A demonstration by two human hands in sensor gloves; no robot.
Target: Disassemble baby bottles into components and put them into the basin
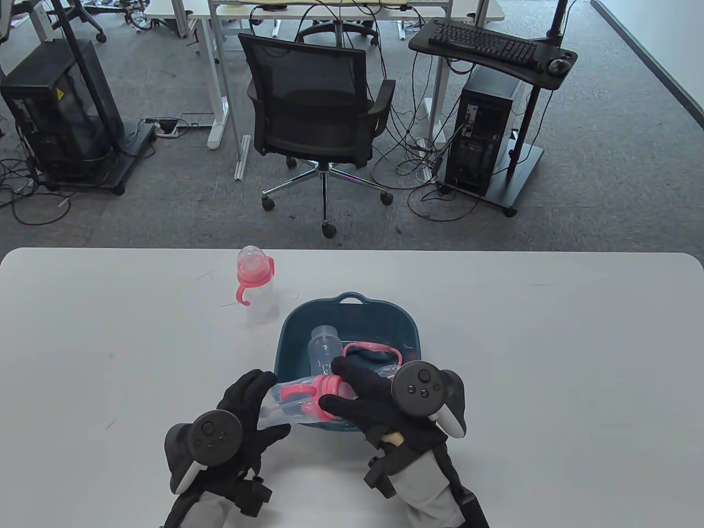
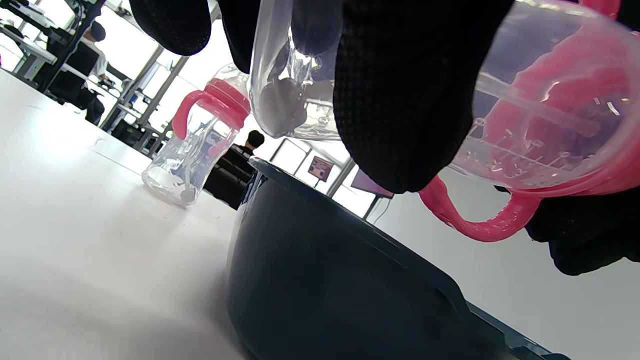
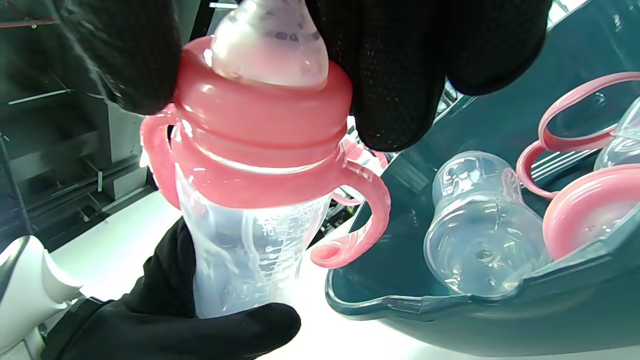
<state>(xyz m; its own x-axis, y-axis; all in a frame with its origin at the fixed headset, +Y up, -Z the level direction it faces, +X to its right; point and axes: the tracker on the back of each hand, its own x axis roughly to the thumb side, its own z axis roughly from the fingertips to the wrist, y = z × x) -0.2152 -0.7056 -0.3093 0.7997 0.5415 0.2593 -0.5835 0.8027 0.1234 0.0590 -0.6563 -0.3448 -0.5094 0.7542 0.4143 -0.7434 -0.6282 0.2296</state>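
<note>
My left hand (image 1: 242, 418) grips the bottle (image 1: 291, 404) body while my right hand (image 1: 374, 401) clamps its pink collar (image 3: 260, 130), held over the basin's (image 1: 291, 330) 7 o'clock rim; if my fingers slip mid-twist, it may drop onto the surface.

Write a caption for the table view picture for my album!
Two gloved hands, left hand and right hand, hold a pink-topped bottle over the basin.

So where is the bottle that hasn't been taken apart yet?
In the table view, the untouched bottle stands upright on the table, left of and just beyond the basin, away from both hands.
</note>
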